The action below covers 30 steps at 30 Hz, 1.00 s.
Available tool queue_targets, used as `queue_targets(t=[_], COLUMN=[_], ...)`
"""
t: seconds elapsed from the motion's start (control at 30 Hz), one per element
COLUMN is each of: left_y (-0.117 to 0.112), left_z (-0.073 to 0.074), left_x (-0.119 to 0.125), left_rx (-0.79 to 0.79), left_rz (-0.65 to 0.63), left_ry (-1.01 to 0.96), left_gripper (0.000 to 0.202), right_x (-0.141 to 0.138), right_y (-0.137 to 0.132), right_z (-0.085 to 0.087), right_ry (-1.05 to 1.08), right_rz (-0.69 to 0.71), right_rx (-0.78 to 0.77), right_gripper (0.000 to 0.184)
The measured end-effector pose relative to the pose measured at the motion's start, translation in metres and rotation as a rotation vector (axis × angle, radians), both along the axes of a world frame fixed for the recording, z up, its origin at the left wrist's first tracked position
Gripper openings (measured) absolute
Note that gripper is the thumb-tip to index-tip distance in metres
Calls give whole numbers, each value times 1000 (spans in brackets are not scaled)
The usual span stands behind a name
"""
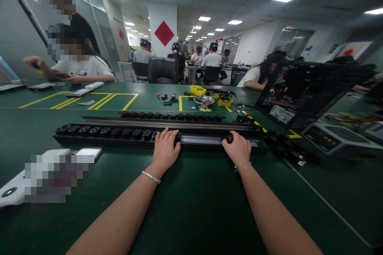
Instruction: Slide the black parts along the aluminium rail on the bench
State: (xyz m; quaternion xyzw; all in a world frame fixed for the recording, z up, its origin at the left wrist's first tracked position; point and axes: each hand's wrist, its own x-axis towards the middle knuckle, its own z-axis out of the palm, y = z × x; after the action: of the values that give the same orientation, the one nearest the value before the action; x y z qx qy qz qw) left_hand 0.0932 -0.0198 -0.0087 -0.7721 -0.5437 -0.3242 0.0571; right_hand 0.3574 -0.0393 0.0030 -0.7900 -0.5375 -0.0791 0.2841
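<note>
A long black rail (98, 141) lies across the table before me, with a row of round black sockets (104, 131) along its left part. My left hand (166, 148) is on the right end of this row, fingers curved over it and thumb against a dark piece. My right hand (238, 147) is closed around a small black socket (229, 138) at the rail's right part; the fingers hide much of it. Between the hands a bare silvery stretch (202, 140) of the rail shows. Just behind lie another long rail (167, 122) and a second row of black sockets (172, 116).
A metal bowl (204, 101) and yellow bins (198, 90) stand at the back. An open black case (295, 91), a grey device (338, 137) and dark cables (289, 147) are at the right. Phones (89, 153) lie left. Co-workers sit across the table.
</note>
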Motion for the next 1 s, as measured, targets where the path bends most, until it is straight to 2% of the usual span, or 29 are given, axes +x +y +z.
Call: queue_targets(t=[1.0], left_y=[-1], left_z=[0], left_x=[0], left_rx=[13], left_rz=[-4], left_ry=[2], left_gripper=[42], right_x=[14], right_y=[-2], right_z=[1], right_ry=[-11], right_rz=[-7], right_rx=[-62], right_gripper=[43])
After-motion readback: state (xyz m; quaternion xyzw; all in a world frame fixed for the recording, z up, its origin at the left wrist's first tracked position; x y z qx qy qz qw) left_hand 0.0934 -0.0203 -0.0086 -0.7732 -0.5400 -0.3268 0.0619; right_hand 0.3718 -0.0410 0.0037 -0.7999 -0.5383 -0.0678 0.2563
